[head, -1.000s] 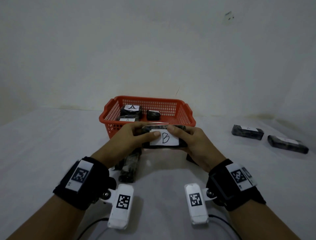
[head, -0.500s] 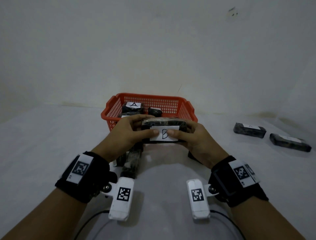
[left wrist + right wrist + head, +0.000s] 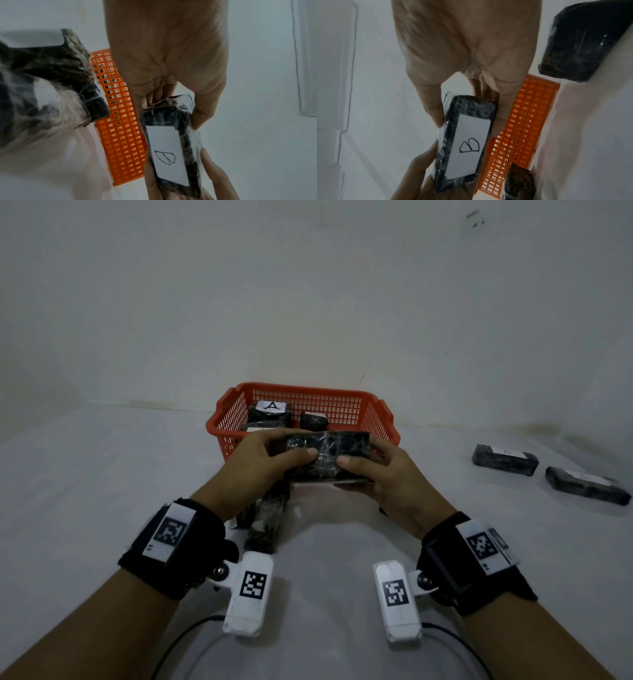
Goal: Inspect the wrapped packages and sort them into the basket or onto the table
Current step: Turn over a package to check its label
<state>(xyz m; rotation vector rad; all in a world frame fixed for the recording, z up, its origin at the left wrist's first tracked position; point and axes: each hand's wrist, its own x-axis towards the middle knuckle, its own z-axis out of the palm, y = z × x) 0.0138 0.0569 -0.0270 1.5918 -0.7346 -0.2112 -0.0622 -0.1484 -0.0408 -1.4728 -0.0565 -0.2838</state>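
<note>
Both hands hold one black wrapped package [image 3: 329, 455] just in front of the orange basket [image 3: 383, 419]. My left hand [image 3: 260, 463] grips its left end and my right hand [image 3: 380, 474] grips its right end, thumbs on top. Its dark side faces up in the head view. The white label marked B [image 3: 169, 155] faces down toward the wrist cameras [image 3: 469, 146]. Inside the basket lie three wrapped packages, one labelled A [image 3: 270, 409].
Two wrapped packages [image 3: 503, 458] [image 3: 585, 484] lie on the white table at the right. More packages [image 3: 265, 522] lie under my left hand, near the basket's front wall. A white wall stands behind the basket.
The package has been turned over in both hands: the B label that faced up now faces down, and the dark side is on top.
</note>
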